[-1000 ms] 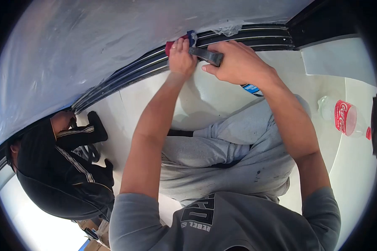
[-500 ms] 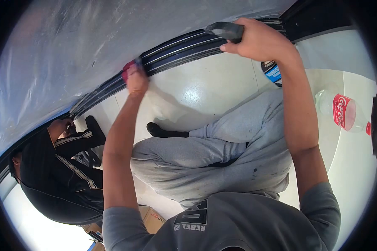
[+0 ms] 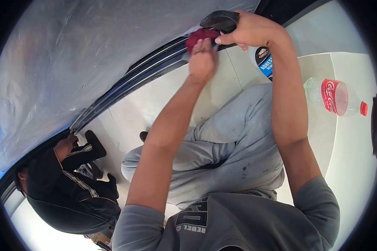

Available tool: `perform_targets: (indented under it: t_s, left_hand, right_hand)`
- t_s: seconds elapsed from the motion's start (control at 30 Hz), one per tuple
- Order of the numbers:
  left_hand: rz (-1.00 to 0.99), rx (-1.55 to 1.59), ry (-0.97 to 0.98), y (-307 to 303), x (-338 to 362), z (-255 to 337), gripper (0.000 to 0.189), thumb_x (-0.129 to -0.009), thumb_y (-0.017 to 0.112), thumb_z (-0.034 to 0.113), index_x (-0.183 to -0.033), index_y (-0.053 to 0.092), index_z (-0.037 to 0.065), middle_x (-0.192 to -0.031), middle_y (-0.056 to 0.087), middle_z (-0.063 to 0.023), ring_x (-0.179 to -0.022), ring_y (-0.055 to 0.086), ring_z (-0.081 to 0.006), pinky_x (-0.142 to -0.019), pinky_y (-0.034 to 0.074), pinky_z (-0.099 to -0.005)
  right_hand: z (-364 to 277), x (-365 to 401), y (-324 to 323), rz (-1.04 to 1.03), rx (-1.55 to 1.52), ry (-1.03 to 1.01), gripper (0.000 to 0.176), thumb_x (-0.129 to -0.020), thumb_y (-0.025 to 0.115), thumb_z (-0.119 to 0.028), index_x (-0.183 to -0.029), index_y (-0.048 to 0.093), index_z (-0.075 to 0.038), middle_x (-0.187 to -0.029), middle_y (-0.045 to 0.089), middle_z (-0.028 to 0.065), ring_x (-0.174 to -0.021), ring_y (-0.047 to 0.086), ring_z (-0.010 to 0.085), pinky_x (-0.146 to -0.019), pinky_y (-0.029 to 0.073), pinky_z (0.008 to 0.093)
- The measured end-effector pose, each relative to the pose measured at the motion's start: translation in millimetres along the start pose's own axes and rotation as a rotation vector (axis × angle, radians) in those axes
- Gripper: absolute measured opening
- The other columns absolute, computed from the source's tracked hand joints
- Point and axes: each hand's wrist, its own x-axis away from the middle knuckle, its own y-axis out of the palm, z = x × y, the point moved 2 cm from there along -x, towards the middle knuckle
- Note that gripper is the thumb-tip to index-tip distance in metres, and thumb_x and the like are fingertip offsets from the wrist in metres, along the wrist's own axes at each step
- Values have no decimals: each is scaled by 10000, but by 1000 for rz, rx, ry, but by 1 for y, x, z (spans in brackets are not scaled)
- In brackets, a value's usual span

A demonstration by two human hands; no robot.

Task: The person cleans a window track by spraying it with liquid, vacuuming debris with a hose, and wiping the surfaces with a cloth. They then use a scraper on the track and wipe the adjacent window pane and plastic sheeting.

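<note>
My left hand [image 3: 202, 58] presses a red cloth [image 3: 200, 37] against the dark ribbed frame rail [image 3: 146, 69] that runs along the bottom of a plastic-covered panel [image 3: 83, 50]. My right hand [image 3: 249, 30] grips a dark grey tool [image 3: 220, 20] right next to the cloth, on the same rail. Both arms reach up from my grey T-shirt over my legs in grey trousers [image 3: 234, 142], folded on the white floor.
A can with a blue label [image 3: 264, 60] stands behind my right forearm. A clear Coca-Cola bottle [image 3: 337, 97] lies on the white step at right. A second person in black clothes [image 3: 67, 192] crouches at lower left, one hand on the rail.
My left hand has slid the red cloth along the rail to the right, back beside my right hand. My right hand and its tool have stayed near the top of the view.
</note>
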Motion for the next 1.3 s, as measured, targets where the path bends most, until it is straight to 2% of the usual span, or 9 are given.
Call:
perform_targets:
  t_s: [0.13,0.23,0.33,0.57,0.73,0.83,0.97,1.13,1.3]
  left_hand:
    - [-21,-121,-160,-60,30,-60,351,-919,607,245,-1176,651,10,-1180,679,-181,-1047,679,-332,-830,573,-450]
    - [49,-494,-15,-87,58,-115,339,-897,603,281,-1102,677,21,-1195,683,-167,-1062,652,-345,-894,510,-476]
    - [-52,-550,-170,-107,74,-162,332,-871,574,255,-1083,675,21,-1197,671,-174,-1077,619,-384,-940,468,-475]
    - [-28,-554,-330,-82,62,-160,440,-866,510,346,-1072,671,-8,-1151,651,-202,-1100,589,-391,-979,438,-492]
    - [-16,-297,-269,-29,2,-46,348,-838,605,279,-1027,654,-9,-1082,613,-197,-1049,573,-380,-923,448,-502]
    - [-23,-132,-78,18,-24,-13,452,-858,581,272,-1184,605,-40,-1158,586,-229,-1109,540,-405,-1018,389,-488]
    - [-123,-34,30,-1,-18,-18,531,-899,573,293,-1297,554,-58,-1235,580,-229,-1192,527,-387,-1062,388,-460]
    - [-159,-204,-140,-80,47,-109,502,-975,535,298,-1397,498,29,-1384,530,-237,-1296,491,-391,-1104,372,-461]
    - [-242,-375,-479,-133,101,-200,535,-1009,464,294,-1436,436,-28,-1448,457,-295,-1353,437,-419,-1155,333,-456]
  right_hand:
    - [-5,10,-2,8,-126,-54,369,-789,775,-357,-918,635,-41,-630,595,36,-533,560,141,-555,475,315]
    - [-8,11,-2,37,-118,-53,351,-785,778,-357,-890,636,-54,-636,593,36,-530,557,141,-560,480,313]
    - [-13,17,-7,18,-132,-62,352,-777,781,-370,-877,639,-63,-654,604,43,-529,558,146,-564,483,314]
    - [-13,16,-6,32,-107,-77,381,-768,780,-401,-896,640,-70,-674,612,44,-532,561,149,-570,483,325]
    - [-4,-1,-1,-62,-47,-85,396,-765,787,-401,-905,638,-61,-691,618,39,-546,566,144,-569,480,319]
    - [-1,-2,0,-55,-53,-44,413,-765,795,-395,-914,629,-47,-682,609,33,-551,562,138,-565,475,307]
    - [-3,-4,4,-70,-37,-31,429,-764,804,-396,-921,623,-41,-683,608,31,-547,557,134,-563,470,302]
    - [-5,-7,7,-74,-15,-34,442,-756,808,-412,-925,630,-44,-698,624,33,-555,575,136,-577,484,305]
    - [-16,1,6,-46,30,-12,428,-766,798,-394,-939,626,-42,-723,647,54,-565,601,154,-597,505,316]
